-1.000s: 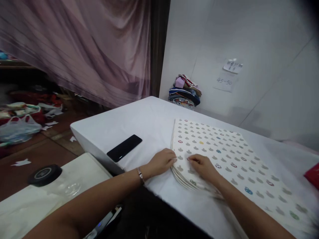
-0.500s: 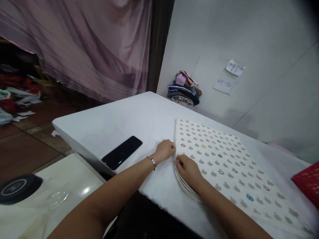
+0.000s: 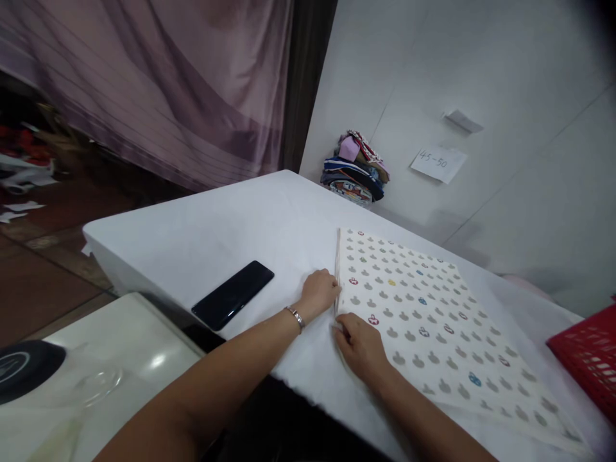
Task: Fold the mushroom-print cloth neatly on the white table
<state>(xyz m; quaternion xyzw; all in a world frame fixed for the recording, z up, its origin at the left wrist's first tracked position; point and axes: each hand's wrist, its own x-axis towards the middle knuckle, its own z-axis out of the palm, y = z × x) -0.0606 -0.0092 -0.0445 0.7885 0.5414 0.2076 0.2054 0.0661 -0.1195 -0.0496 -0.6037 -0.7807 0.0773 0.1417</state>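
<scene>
A cream fabric (image 3: pixel 414 292), printed with small grey and coloured motifs, lies flat in layers. Its left edge runs past both hands. My left hand (image 3: pixel 320 292), with a metal bracelet (image 3: pixel 296 317) on the wrist, is closed with its fingertips at that edge. Nearer to me along the same edge, my right hand (image 3: pixel 360 346) pinches the fabric between thumb and curled fingers. The fingertips of both hands are partly hidden. A dark phone (image 3: pixel 233 295) rests left of my left hand, apart from it.
The cloth sits on a white table (image 3: pixel 216 221). A red plastic basket (image 3: pixel 587 353) is at the right edge. Folded fabrics (image 3: pixel 356 170) are piled against the wall at the back. Nearer on the left is a pale machine surface (image 3: pixel 139 346); a pink curtain (image 3: pixel 192 83) hangs behind.
My right hand has moved slightly toward me along the fabric's edge. The fanned layers seen under it before now look closer together. My left hand stays at almost the same spot.
</scene>
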